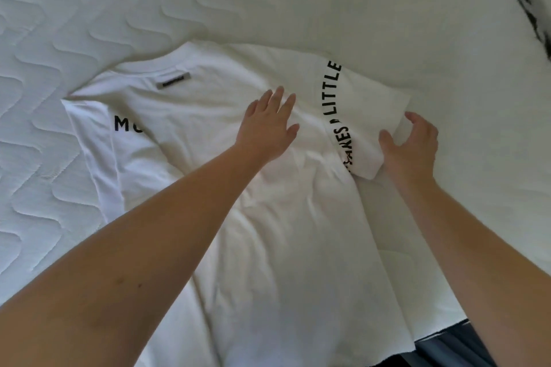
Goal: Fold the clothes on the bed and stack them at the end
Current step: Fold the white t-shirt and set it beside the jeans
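Head view: T-shirt [268,232] lengthwise, collar away.

There is one view only, from a head-worn wide-angle camera that looks forward and steeply down onto the bed [387,9]. It sits close: both forearms enter from the lower corners, and the shirt [268,232] fills the middle. The wide lens bends the bed's edges at the upper right.

Bare quilted mattress [59,39] all round the T-shirt [268,232] (dark object [524,3] far right).
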A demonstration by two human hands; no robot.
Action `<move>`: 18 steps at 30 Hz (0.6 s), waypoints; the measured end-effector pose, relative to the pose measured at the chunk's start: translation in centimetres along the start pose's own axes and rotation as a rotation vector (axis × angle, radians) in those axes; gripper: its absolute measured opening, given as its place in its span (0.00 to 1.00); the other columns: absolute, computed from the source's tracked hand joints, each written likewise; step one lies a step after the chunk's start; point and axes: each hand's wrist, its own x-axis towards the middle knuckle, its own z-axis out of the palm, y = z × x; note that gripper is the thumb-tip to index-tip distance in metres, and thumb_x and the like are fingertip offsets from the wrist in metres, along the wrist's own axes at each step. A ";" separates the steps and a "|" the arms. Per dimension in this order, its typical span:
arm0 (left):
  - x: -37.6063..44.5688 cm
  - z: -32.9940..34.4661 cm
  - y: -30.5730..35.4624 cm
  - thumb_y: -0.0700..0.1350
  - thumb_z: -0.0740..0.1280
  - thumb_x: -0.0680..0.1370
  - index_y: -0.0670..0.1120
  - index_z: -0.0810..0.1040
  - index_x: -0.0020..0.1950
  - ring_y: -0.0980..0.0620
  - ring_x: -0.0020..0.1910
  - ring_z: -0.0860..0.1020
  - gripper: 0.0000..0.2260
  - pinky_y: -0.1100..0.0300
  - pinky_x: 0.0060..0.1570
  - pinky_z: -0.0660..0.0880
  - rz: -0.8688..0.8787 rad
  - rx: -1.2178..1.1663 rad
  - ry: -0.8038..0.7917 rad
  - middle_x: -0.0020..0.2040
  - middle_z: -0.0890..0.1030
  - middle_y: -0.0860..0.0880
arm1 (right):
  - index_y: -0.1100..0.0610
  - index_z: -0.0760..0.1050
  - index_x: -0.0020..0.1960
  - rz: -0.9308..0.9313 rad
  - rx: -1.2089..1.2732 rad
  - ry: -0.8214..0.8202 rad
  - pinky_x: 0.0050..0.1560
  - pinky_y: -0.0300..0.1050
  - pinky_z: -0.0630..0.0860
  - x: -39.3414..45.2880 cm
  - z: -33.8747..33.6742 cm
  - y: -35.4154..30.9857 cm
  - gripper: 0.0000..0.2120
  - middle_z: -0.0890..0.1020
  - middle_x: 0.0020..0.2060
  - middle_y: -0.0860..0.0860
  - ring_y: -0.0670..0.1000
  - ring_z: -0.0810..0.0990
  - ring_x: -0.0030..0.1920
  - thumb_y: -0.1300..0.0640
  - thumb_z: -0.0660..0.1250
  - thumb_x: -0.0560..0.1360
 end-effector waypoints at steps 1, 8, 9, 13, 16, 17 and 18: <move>0.8 0.0 0.4 0.57 0.51 0.84 0.50 0.48 0.81 0.46 0.80 0.47 0.28 0.49 0.77 0.47 0.014 0.009 -0.001 0.82 0.47 0.46 | 0.55 0.61 0.75 0.074 0.034 -0.035 0.70 0.55 0.65 0.6 0.1 0.3 0.32 0.66 0.72 0.56 0.58 0.67 0.70 0.50 0.69 0.76; 6.3 -1.3 2.3 0.49 0.57 0.84 0.48 0.59 0.79 0.44 0.77 0.57 0.23 0.47 0.74 0.55 0.115 -0.008 0.068 0.79 0.59 0.45 | 0.57 0.65 0.71 0.363 0.283 -0.106 0.60 0.47 0.72 2.9 1.2 0.9 0.33 0.76 0.61 0.55 0.56 0.77 0.60 0.47 0.74 0.72; 7.3 -1.6 2.4 0.47 0.58 0.84 0.47 0.59 0.79 0.43 0.77 0.58 0.23 0.47 0.74 0.56 0.109 -0.012 0.076 0.79 0.60 0.44 | 0.57 0.70 0.67 0.392 0.262 -0.119 0.57 0.47 0.73 3.0 1.2 1.2 0.30 0.77 0.60 0.55 0.56 0.78 0.58 0.47 0.75 0.71; 11.1 -3.2 2.7 0.45 0.64 0.81 0.46 0.59 0.78 0.42 0.75 0.61 0.27 0.46 0.72 0.58 0.068 0.037 0.091 0.76 0.63 0.44 | 0.54 0.76 0.47 0.393 0.119 -0.254 0.49 0.45 0.75 2.1 1.0 1.9 0.17 0.82 0.47 0.53 0.56 0.81 0.50 0.44 0.76 0.68; 13.5 -4.9 2.7 0.50 0.70 0.77 0.48 0.71 0.70 0.42 0.67 0.70 0.23 0.47 0.65 0.64 0.019 0.106 0.046 0.67 0.72 0.44 | 0.54 0.72 0.38 0.359 0.133 -0.258 0.46 0.48 0.76 1.9 0.7 2.0 0.14 0.82 0.42 0.54 0.57 0.80 0.45 0.47 0.75 0.71; 14.2 -5.5 2.8 0.51 0.71 0.75 0.48 0.74 0.65 0.42 0.63 0.72 0.20 0.48 0.63 0.65 0.004 0.130 0.028 0.62 0.75 0.45 | 0.54 0.71 0.38 0.336 0.130 -0.248 0.42 0.47 0.72 2.2 0.6 1.9 0.14 0.80 0.40 0.52 0.55 0.78 0.42 0.48 0.73 0.72; 14.7 -6.0 2.8 0.52 0.72 0.75 0.48 0.76 0.62 0.43 0.61 0.73 0.17 0.48 0.61 0.65 0.000 0.153 0.017 0.59 0.76 0.46 | 0.54 0.70 0.40 0.308 0.126 -0.230 0.40 0.46 0.67 2.5 0.5 1.9 0.13 0.78 0.37 0.49 0.53 0.76 0.40 0.48 0.72 0.74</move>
